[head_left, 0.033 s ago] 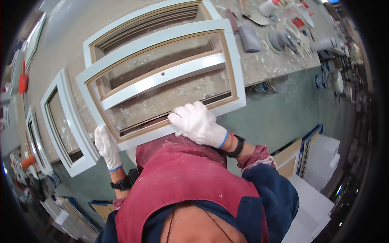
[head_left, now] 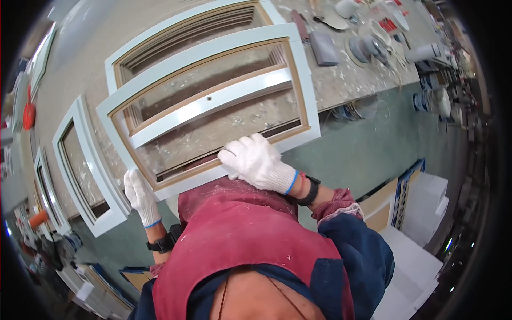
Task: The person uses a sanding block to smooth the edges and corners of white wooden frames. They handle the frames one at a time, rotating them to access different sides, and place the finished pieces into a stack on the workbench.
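A white frame (head_left: 301, 141) with a tan inner edge lies tilted across the near edge of the workbench, its near rail against my apron. My right hand (head_left: 256, 162), in a white knit glove, is closed over that near rail, fingers curled on top. At the near left corner, my gloved left hand (head_left: 141, 197) grips the outer side with fingers pressed together; its thumb is hidden. Beneath lies another white frame (head_left: 176, 122), partly covered; its near rail, with a small dark hole, shows through the opening. Layered edges suggest more frames under it.
Smaller white frames stand left, one (head_left: 106, 186) near my left hand. On the speckled workbench (head_left: 346, 85) at right are a grey block (head_left: 324, 49), a putty-knife-like tool (head_left: 332, 21) and a round grey power tool (head_left: 362, 50). White boxes (head_left: 421, 208) stand low at right.
The bench and frames sit very slightly further left in the view. Both hands keep the same hold on the frame.
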A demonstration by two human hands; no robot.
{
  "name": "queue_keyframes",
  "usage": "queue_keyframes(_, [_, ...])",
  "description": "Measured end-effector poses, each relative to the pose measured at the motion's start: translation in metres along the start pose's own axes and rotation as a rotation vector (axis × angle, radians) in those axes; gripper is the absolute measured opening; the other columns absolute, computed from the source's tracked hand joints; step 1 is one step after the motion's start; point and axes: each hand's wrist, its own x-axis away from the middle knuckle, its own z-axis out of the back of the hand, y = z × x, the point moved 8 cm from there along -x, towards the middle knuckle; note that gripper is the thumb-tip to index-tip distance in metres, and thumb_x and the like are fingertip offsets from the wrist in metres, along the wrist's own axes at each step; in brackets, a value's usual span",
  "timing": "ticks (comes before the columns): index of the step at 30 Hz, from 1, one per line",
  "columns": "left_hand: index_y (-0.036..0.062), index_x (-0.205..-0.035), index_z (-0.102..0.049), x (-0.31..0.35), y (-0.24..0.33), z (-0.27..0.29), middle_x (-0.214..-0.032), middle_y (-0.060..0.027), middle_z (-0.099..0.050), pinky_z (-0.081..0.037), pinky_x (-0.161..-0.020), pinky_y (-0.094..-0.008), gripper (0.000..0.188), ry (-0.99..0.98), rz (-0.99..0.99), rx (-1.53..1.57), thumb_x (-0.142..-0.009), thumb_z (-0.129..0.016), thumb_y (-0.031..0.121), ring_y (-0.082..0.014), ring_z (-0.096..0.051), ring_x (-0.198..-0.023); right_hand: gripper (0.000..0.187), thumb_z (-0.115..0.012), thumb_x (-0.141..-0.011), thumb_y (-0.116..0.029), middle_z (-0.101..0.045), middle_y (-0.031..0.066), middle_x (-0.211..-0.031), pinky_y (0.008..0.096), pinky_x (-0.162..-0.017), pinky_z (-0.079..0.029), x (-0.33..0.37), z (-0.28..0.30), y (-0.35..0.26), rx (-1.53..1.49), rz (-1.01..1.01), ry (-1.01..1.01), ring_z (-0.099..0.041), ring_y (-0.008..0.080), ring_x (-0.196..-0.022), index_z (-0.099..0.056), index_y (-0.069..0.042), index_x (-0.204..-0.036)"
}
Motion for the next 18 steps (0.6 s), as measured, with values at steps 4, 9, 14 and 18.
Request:
queue_keyframes(4, [0.0001, -0.116, -0.060, 0.007, -0.011, 0.008, -0.105, -0.0042, -0.061, -0.045, -0.084, -0.0271, 0.038, 0.160, -0.005, -0.040, -0.102, -0.047, 0.034, -0.0118, -0.055, -0.093, 0.042, -0.073, -0.066, -0.031, -0.057, 0.0029, -0.088, 0.0354, -0.075, -0.043, 0.006, 0.000, 0.000, 0.020, 0.012, 0.100, -0.058, 0.0210, -0.083, -0.056, -0.013, -0.100])
queue_keyframes(9, [-0.0015, -0.122, -0.058, 0.006, -0.013, 0.012, -0.110, -0.0069, -0.061, -0.046, -0.089, -0.0276, 0.044, 0.144, 0.122, 0.054, -0.102, -0.048, 0.036, -0.0142, -0.056, -0.100, 0.029, -0.065, -0.075, -0.027, -0.056, 0.0023, -0.082, 0.0342, -0.072, -0.043, 0.008, 0.002, 0.000, 0.151, -0.006, 0.127, -0.058, 0.0198, -0.079, -0.057, -0.013, -0.099])
queue_keyframes(14, [-0.0019, -0.118, -0.058, 0.006, 0.005, 0.025, -0.110, -0.0112, -0.061, -0.052, -0.074, -0.0275, 0.044, -0.014, 0.328, 0.254, -0.101, -0.048, 0.037, -0.0169, -0.060, -0.094, 0.019, -0.060, -0.077, -0.018, -0.054, 0.0029, -0.071, 0.0357, -0.064, -0.044, 0.007, 0.026, -0.004, 0.043, 0.048, 0.152, -0.057, 0.0219, -0.068, -0.058, -0.013, -0.095])
queue_keyframes(18, [-0.0004, -0.111, -0.057, 0.010, 0.040, 0.039, -0.089, -0.0111, -0.064, -0.053, -0.062, -0.0287, 0.036, 0.275, -0.252, 0.031, -0.100, -0.049, 0.033, -0.0178, -0.063, -0.073, 0.019, -0.062, -0.075, -0.015, -0.053, 0.0044, -0.069, 0.0381, -0.061, -0.045, -0.001, 0.058, -0.005, 0.074, 0.084, 0.236, -0.057, 0.0239, -0.065, -0.058, -0.013, -0.094])
